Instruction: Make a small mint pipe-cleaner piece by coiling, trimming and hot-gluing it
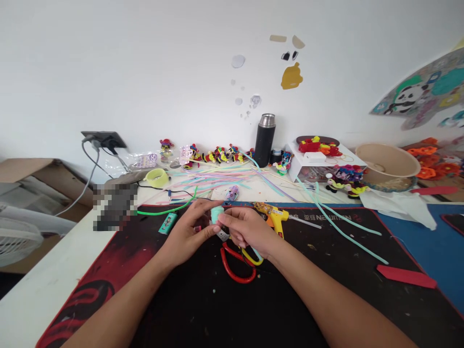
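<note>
A small mint-green piece (216,214), apparently coiled pipe cleaner, sits between my two hands above the black mat. My left hand (192,229) pinches it from the left with thumb and fingers. From the right, my right hand (248,229) grips it between thumb and forefinger, its other fingers curled. Just below lie scissors with red handles (235,278), their blades partly hidden by my hands. A yellow glue gun (277,217) rests right behind my right hand, a clear glue stick poking from it. Left of my left hand lies a teal patterned case (167,223).
Loose pastel pipe cleaners (217,176) spread along the back, near a black thermos (265,140) and finished fuzzy dolls (221,154). A white box (315,166) and a beige basin (387,157) stand back right. Mint pipe cleaners (348,232) and a red strip (406,276) lie rightward.
</note>
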Demonstrator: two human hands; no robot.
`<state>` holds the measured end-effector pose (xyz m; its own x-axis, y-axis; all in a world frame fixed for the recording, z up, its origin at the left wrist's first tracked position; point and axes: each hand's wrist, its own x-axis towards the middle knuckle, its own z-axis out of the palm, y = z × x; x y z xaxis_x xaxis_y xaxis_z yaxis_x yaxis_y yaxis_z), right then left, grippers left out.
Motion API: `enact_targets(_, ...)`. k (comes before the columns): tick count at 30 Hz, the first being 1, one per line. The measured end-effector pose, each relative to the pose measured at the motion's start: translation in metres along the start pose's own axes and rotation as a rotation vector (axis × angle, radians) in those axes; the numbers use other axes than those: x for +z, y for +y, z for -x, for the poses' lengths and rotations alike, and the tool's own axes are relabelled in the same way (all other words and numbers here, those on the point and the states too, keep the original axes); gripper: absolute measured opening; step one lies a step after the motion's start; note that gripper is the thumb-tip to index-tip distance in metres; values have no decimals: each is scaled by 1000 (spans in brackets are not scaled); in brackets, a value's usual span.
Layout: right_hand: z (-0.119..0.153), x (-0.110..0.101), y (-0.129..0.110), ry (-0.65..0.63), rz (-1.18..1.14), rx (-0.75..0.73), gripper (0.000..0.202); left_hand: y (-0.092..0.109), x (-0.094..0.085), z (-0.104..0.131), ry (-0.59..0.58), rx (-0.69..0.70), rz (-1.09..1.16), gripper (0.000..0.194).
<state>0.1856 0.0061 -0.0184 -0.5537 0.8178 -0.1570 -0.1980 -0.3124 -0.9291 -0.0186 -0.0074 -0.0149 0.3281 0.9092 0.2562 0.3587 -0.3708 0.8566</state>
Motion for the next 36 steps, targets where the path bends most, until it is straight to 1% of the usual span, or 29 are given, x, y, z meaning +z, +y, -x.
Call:
enact_targets(2, 0, -1, 1, 35, 90, -7, 48, 2, -3, 0, 19, 39, -92, 46)
enact_targets(5, -1, -1, 4, 74, 170, -10, 49, 2, -4, 1, 2, 47, -188, 46)
enact_targets(8, -2, 0, 7, 90, 222, -3, 49, 0, -3, 3, -32, 50, -218, 44)
enact_targets(10, -2, 0, 8, 93, 244, 5, 50, -2, -3, 3, -31, 66, -214, 39)
enact_targets(12, -2, -1, 7, 88, 248, 13, 49, -5, -2, 2, -11, 59, -194, 37)
enact_targets(17, 0, -3, 4, 68, 259, 9, 44, -5, -3, 0, 46, -79, -59, 40)
enact_targets(20, 1, -5, 2, 76, 297, 2, 41, -2, -4, 0, 65, -125, 12, 42)
enact_targets(24, 1, -5, 0, 111, 345, -7, 39, -3, -7, -1, 51, -157, 34, 46)
enact_targets(29, 1, -2, -4, 139, 350, -25, 38, -9, -9, -1, 17, -190, 76, 49)
enact_targets(32, 2, -1, -6, 149, 344, -29, 38, -12, -8, -1, -1, -226, 147, 51)
enact_targets(36, 2, 0, -7, 166, 353, -67, 38, -13, -6, -3, 15, -243, 239, 50)
